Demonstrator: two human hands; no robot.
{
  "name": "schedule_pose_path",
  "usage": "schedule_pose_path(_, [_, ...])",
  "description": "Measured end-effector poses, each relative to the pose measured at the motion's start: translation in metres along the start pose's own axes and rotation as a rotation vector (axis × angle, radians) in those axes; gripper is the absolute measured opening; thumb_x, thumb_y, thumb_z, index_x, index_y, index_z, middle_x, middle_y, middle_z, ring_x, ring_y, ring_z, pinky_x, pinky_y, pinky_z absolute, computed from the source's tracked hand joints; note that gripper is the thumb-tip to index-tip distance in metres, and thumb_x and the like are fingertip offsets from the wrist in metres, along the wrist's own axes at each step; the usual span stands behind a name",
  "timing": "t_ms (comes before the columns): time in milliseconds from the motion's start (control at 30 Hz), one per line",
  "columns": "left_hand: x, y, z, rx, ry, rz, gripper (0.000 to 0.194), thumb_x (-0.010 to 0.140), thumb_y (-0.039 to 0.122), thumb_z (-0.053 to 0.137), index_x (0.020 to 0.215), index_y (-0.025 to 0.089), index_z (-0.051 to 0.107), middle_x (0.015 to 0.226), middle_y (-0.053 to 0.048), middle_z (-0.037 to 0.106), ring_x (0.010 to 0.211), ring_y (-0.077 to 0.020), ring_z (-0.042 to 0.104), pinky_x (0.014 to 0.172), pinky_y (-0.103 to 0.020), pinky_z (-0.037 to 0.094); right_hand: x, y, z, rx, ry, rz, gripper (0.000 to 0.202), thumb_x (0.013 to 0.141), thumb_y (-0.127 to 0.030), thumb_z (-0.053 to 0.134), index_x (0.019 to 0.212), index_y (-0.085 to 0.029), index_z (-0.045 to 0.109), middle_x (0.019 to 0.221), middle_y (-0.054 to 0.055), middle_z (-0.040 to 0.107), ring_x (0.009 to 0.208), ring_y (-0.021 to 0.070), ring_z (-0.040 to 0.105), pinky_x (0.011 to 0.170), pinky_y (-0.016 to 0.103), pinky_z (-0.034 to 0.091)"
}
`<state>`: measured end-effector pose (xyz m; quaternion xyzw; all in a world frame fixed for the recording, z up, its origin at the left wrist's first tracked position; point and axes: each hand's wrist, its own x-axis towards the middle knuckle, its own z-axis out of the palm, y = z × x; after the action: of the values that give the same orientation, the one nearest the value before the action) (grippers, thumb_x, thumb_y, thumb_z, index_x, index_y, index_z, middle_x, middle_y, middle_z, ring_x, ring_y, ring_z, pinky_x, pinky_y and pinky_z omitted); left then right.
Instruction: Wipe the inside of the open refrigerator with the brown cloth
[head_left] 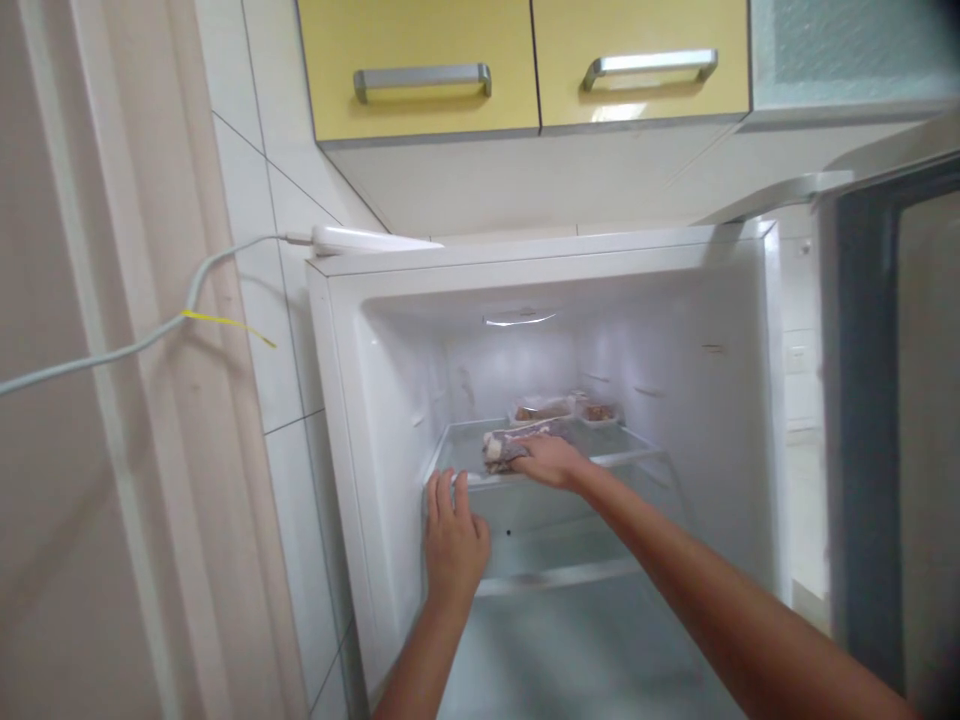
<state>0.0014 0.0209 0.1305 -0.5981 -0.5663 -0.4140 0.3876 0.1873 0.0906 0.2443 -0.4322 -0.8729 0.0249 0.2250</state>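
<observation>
In the open fridge (750, 420), my right hand (551, 462) presses a crumpled, patterned grey-purple and white cloth (498, 452) onto the upper glass shelf (469, 440). Its fingers are closed over the cloth, and their tips are partly hidden. At the left end of this shelf, my left hand (456, 530) rests against the front edge with its fingers stretched out and slightly apart. It holds nothing that I can see. Behind the cloth, two clear food containers (598, 413) with brownish contents stand at the back of the shelf.
A lower shelf (562, 578) lies beneath. The fridge door (862, 430) stands open on the right. Yellow cabinets (420, 40) with metal handles hang above. A white device (367, 241) with a cable (150, 340) lies on the fridge top. Tiled wall flanks the left.
</observation>
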Motion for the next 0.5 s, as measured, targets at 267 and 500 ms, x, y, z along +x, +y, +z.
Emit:
schedule_pose_path(267, [-0.007,-0.011,0.015,-0.017,0.066,0.022,0.058,0.081,0.004,0.051,0.139,0.012,0.048,0.141,-0.019,0.053,0.142,-0.0363,0.041,0.113,-0.057,0.048,0.076,-0.036,0.027,0.035,-0.187,-0.115,0.063,0.088,-0.05,0.049,0.147,-0.03,0.05,0.156,0.004,0.048,0.144,0.0318,0.044,0.118,0.051,0.035])
schedule_pose_path(500, [-0.005,-0.007,0.029,-0.001,0.173,-0.024,0.054,0.078,0.0,0.052,0.13,0.013,0.054,0.131,-0.017,0.057,0.137,-0.0348,0.044,0.108,-0.054,0.049,0.139,-0.04,0.056,-0.024,-0.164,-0.195,0.067,0.088,-0.052,0.052,0.148,-0.023,0.049,0.159,0.011,0.044,0.146,0.0346,0.041,0.117,0.056,0.035])
